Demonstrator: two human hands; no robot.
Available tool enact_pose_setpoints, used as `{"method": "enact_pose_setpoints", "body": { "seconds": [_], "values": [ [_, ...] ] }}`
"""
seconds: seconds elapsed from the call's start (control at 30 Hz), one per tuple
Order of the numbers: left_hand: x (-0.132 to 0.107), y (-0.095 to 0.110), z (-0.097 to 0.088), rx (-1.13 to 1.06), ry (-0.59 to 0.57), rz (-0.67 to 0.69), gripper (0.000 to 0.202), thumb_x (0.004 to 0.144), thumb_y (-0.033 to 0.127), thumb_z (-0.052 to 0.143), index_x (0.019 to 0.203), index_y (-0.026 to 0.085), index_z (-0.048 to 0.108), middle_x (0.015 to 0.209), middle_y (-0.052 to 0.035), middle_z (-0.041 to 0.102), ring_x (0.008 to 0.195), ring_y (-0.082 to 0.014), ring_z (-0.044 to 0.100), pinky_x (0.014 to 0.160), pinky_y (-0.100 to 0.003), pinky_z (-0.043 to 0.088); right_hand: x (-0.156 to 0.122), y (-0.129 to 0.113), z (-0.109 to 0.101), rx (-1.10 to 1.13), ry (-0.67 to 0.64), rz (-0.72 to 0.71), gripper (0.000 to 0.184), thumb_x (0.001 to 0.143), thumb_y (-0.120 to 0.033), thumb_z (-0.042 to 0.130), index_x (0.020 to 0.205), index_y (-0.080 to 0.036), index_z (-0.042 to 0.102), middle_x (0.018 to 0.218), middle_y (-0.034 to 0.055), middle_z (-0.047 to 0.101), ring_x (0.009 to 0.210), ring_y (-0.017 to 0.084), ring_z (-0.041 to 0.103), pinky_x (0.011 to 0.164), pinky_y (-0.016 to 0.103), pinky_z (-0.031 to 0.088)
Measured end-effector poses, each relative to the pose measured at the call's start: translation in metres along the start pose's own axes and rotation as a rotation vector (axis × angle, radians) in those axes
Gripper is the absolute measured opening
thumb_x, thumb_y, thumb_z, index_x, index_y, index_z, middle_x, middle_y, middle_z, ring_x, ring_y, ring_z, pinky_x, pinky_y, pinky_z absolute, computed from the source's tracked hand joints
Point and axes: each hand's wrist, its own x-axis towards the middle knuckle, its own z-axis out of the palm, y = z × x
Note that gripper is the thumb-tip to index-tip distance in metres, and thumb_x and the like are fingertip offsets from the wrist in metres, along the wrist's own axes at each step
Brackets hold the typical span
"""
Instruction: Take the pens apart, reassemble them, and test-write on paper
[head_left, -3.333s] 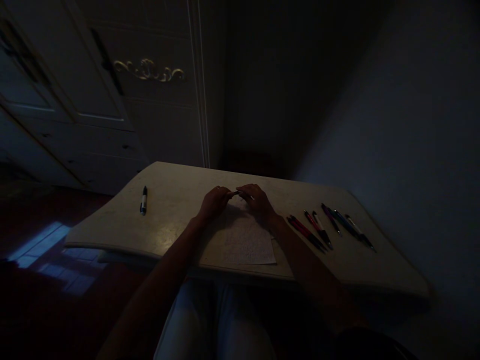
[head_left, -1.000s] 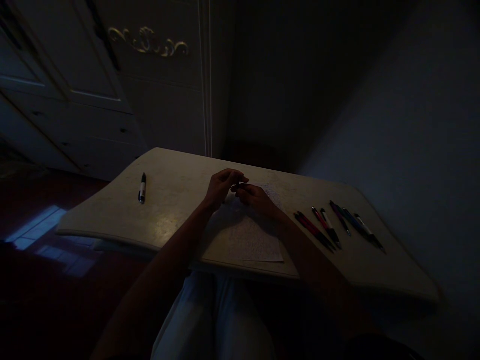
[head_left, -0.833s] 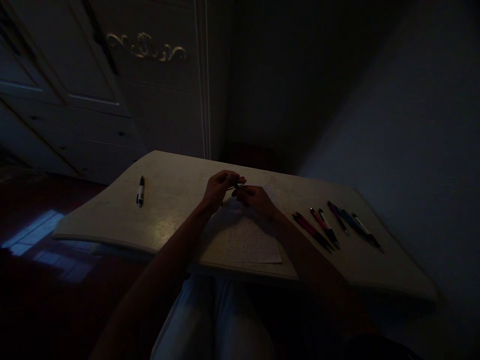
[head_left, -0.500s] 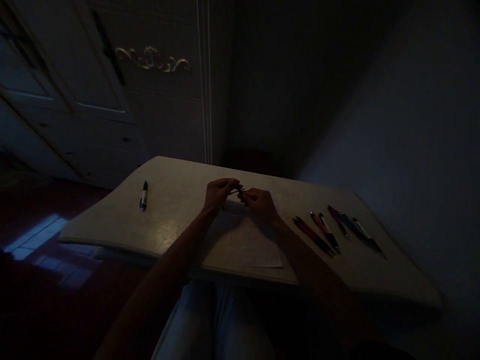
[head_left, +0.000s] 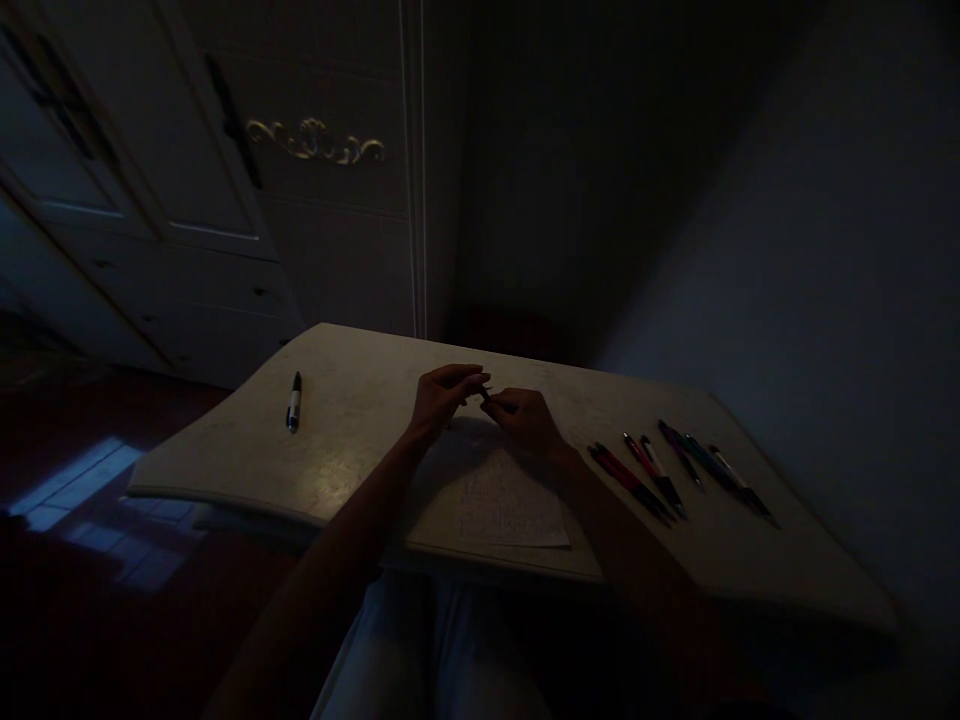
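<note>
The room is very dim. My left hand (head_left: 442, 396) and my right hand (head_left: 525, 420) meet over the far end of a sheet of paper (head_left: 501, 497) on a pale table (head_left: 352, 420). Both are closed around a small dark pen (head_left: 495, 402) held between them. The fingers of my left hand pinch one end and my right hand grips the barrel. The pen's details are lost in shadow.
A black and white pen (head_left: 293, 401) lies alone on the left of the table. A row of several pens (head_left: 679, 467) lies on the right. A pale cupboard (head_left: 225, 200) stands behind, a wall (head_left: 787, 250) at the right. My pale trousers (head_left: 420, 650) show below the table edge.
My hands have stayed together over the paper, working the pen between them. The left fingers lifted slightly and came back. The view shifted a little with my head.
</note>
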Motion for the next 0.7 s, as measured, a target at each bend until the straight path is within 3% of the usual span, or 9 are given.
{"method": "enact_pose_setpoints", "body": {
  "seconds": [0.1, 0.2, 0.4, 0.53, 0.7],
  "values": [
    [0.0010, 0.0006, -0.0058, -0.087, -0.109, -0.029, 0.049, 0.067, 0.044, 0.084, 0.103, 0.012, 0.075, 0.097, -0.0153, 0.077, 0.075, -0.0213, 0.070, 0.055, -0.026, 0.048, -0.0006, -0.0062, -0.0038, 0.120, -0.062, 0.109, 0.025, 0.080, -0.035, 0.061, 0.063, -0.018, 0.067, 0.060, -0.0009, 0.058, 0.058, 0.013, 0.051, 0.058, 0.026, 0.035],
    [0.0018, -0.0003, -0.0095, -0.155, -0.178, -0.055, 0.050, 0.066, 0.043, 0.085, 0.104, 0.012, 0.074, 0.102, -0.0165, 0.076, 0.080, -0.0230, 0.071, 0.059, -0.028, 0.051, 0.0002, -0.0106, -0.0077, 0.296, -0.116, 0.212, 0.030, 0.078, -0.044, 0.059, 0.063, -0.018, 0.062, 0.054, -0.0033, 0.050, 0.053, 0.011, 0.044, 0.052, 0.025, 0.032],
    [0.0043, -0.0053, -0.0094, -0.213, -0.156, -0.087, 0.043, 0.063, 0.046, 0.087, 0.083, 0.013, 0.069, 0.077, -0.0083, 0.073, 0.064, -0.0162, 0.066, 0.056, -0.026, 0.051, 0.0014, -0.0110, -0.0057, 0.570, -0.244, 0.353, 0.043, 0.075, -0.061, 0.060, 0.062, -0.020, 0.055, 0.051, -0.0050, 0.043, 0.043, 0.009, 0.035, 0.043, 0.024, 0.028],
    [0.0035, -0.0062, -0.0095, -0.242, -0.208, -0.144, 0.046, 0.062, 0.051, 0.086, 0.072, 0.015, 0.059, 0.062, -0.0013, 0.064, 0.044, -0.0075, 0.049, 0.040, -0.021, 0.040, -0.0007, -0.0102, -0.0010, 0.483, -0.200, 0.263, 0.041, 0.079, -0.056, 0.057, 0.062, -0.019, 0.056, 0.055, -0.0037, 0.045, 0.046, 0.010, 0.039, 0.047, 0.025, 0.030],
    [0.0007, -0.0071, -0.0079, -0.262, -0.155, -0.157, 0.050, 0.060, 0.049, 0.088, 0.071, 0.017, 0.051, 0.057, 0.0035, 0.057, 0.038, -0.0037, 0.038, 0.035, -0.017, 0.029, -0.0046, -0.0067, -0.0003, 0.166, -0.061, 0.018, 0.033, 0.089, -0.037, 0.054, 0.064, -0.017, 0.061, 0.061, -0.0007, 0.054, 0.059, 0.012, 0.050, 0.060, 0.027, 0.036]
  ]
}}
